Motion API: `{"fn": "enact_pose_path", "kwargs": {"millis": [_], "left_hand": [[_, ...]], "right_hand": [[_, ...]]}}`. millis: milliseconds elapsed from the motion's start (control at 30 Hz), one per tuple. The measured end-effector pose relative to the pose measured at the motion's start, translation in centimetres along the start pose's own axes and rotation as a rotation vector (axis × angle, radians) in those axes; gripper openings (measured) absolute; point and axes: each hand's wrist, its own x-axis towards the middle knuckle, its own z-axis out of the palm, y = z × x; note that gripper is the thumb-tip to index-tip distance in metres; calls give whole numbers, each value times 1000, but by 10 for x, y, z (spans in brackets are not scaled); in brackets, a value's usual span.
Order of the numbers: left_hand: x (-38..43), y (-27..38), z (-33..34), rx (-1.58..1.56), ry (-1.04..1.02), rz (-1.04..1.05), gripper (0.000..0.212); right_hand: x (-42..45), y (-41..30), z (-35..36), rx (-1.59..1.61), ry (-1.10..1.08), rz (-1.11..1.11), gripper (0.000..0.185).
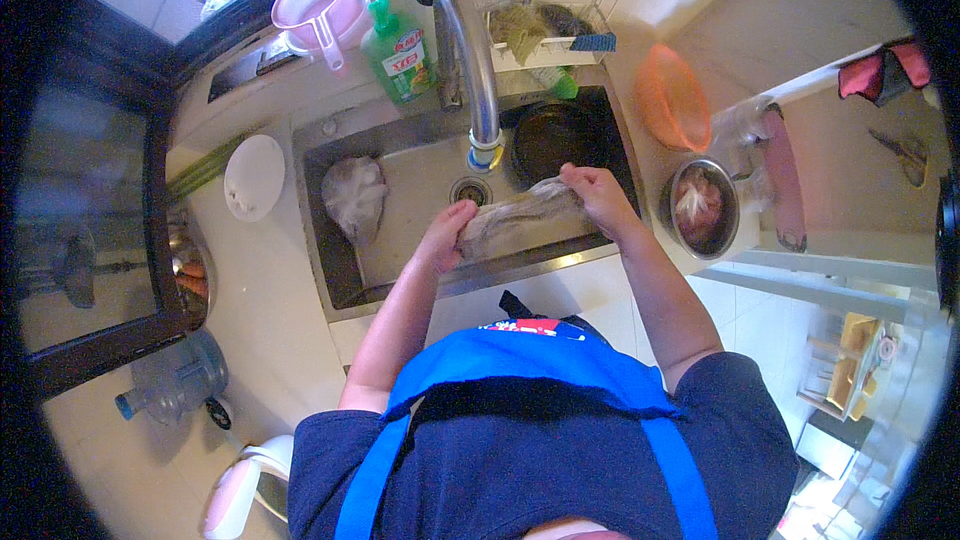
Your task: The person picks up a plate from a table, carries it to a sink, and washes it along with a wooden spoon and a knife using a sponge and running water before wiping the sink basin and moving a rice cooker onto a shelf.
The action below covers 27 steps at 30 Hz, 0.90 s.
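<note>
A greyish, damp-looking cloth (521, 217) is stretched between my two hands above the metal sink (420, 154). My left hand (448, 236) grips its left end, and my right hand (596, 199) pinches the upper right end. Just beyond the cloth, the steel faucet (480, 67) hangs over the basin; no water stream is visible. A drain (471, 192) shows in the sink floor. At the basin's left side lies a translucent plastic bag (355, 199), its contents unclear. A dark round pan (555, 142) sits in the right part of the sink.
Behind the sink stand a green dish soap bottle (401, 60), a pink ladle (315, 7) and a white wire rack (555, 45) with cloths. An orange basket (673, 97) and a metal bowl (703, 210) holding a bag are at right. A white plate (255, 178) lies left.
</note>
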Motion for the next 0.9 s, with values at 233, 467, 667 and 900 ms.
{"fn": "enact_pose_path", "kwargs": {"millis": [233, 467, 667, 900], "left_hand": [[11, -43, 22, -213, -61, 119, 25], [23, -81, -34, -161, 355, 14, 29], [-13, -96, -98, -386, 588, 79, 25], [-48, -128, -153, -481, 604, 177, 21]], "right_hand": [[2, 14, -17, 672, -356, 348, 39], [8, 30, -7, 865, -65, 506, 25], [46, -65, -31, 1157, -8, 175, 23], [215, -146, -102, 967, -270, -389, 28]]}}
